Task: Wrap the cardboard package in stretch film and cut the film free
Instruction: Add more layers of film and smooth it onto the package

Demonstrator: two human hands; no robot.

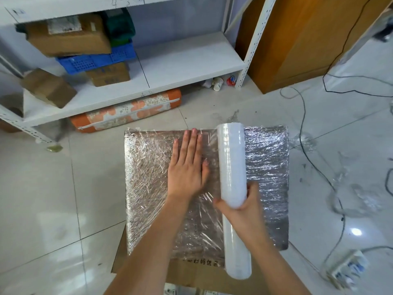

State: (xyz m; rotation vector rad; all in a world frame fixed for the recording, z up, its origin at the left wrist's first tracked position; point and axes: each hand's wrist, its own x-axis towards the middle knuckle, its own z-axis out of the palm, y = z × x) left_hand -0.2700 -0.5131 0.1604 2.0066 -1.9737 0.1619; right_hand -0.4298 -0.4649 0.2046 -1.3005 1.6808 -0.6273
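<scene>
The flat cardboard package [265,167] lies on the floor in front of me, its top covered in wrinkled stretch film. A white roll of stretch film [231,165] lies lengthwise across it, right of centre. My left hand [188,165] presses flat on the film just left of the roll, fingers straight and pointing away from me. My right hand [244,207] grips the roll around its middle from below. A sheet of film runs from the roll under my left hand. Bare cardboard with printed characters [200,262] shows at the near edge.
A white metal shelf rack [187,60] with cardboard boxes and a blue crate [95,60] stands ahead. An orange flowered roll [127,111] lies under it. Black cables [314,162] and a power strip [346,267] lie on the tiled floor to the right, with scraps of film [357,199].
</scene>
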